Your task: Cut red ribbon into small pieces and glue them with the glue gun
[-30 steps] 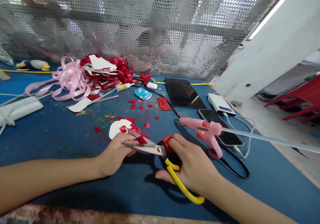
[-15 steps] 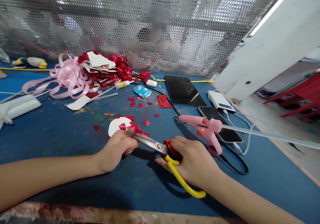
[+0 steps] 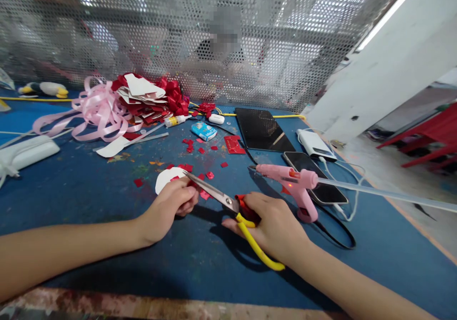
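My right hand (image 3: 274, 222) grips scissors (image 3: 228, 201) with one yellow handle and one red one, its fingers on the loops. The metal blades look nearly closed and point left, their tips just above my left hand (image 3: 174, 203). That hand is closed in a pinch, and what sits between its fingers is hidden. Just behind it lies a white paper disc (image 3: 164, 178), partly covered by the hand. Small red ribbon pieces (image 3: 185, 167) lie on and around the disc. Another bright red piece (image 3: 204, 194) is beside my left fingertips, under the blades.
A pink glue gun (image 3: 285, 173) with a long glue stick stands right of my right hand. Behind it are a phone (image 3: 314, 177), a power bank (image 3: 316, 145) and a black tablet (image 3: 263, 129). Pink ribbon (image 3: 98, 108) and red ribbon with white cutouts (image 3: 143, 94) are heaped back left.
The scissor blades have lifted slightly away from my left fingers. Less red ribbon shows between blades and hand, and a red piece now shows beside the fingertips. My left hand has turned a little.
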A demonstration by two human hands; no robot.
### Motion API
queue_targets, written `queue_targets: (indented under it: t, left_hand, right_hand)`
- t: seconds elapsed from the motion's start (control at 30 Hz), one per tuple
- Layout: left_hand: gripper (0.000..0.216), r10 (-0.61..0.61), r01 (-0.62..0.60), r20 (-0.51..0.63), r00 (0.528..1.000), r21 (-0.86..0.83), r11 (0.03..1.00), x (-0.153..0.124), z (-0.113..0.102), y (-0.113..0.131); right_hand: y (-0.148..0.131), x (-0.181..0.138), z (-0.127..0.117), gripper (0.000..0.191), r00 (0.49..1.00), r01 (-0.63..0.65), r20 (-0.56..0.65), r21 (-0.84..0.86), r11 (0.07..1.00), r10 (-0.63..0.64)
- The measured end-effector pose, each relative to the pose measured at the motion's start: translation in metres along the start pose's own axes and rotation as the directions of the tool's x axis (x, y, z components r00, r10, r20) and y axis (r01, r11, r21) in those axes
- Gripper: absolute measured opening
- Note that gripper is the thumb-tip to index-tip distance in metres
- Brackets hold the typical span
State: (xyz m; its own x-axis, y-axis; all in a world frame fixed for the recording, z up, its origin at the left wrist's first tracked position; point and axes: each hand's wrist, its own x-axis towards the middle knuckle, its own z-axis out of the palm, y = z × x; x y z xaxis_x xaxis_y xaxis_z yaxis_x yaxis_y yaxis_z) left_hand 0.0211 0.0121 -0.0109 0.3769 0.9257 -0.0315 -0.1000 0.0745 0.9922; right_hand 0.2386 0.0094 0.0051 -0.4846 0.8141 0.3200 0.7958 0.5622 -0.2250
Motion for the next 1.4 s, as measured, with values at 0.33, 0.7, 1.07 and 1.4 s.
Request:
queue_targets:
  t: [0.33, 0.7, 1.07, 1.4]
  left_hand:
    - [0.024, 0.091, -0.091, 0.002, 0.996, 0.102, 0.991, -0.0026, 0.0082, 0.0058]
    - [0.01, 0.034, -0.056, -0.146, 0.989, -0.145, 0.988, -0.0067, 0.0045, -0.0019]
    - [0.018, 0.165, -0.13, -0.223, 0.961, 0.166, 0.978, -0.0067, 0.0038, 0.0004]
    - [0.018, 0.18, -0.143, -0.186, 0.966, 0.197, 0.97, -0.0064, 0.0044, 0.0001]
  right_hand:
    - [0.0042, 0.0006, -0.0051, 0.071, 0.994, 0.1, -0.057, 0.211, 0.972, -0.09]
    - [0.0041, 0.0015, -0.0028, 0.049, 0.999, 0.033, 0.0, 0.103, 0.994, -0.034]
    - [0.0041, 0.0019, 0.0019, 0.056, 0.998, 0.006, 0.055, 0.051, 0.999, -0.009]
    - [0.0011, -0.0013, -0.0035, 0.057, 0.997, -0.006, 0.078, 0.026, 1.0, 0.004]
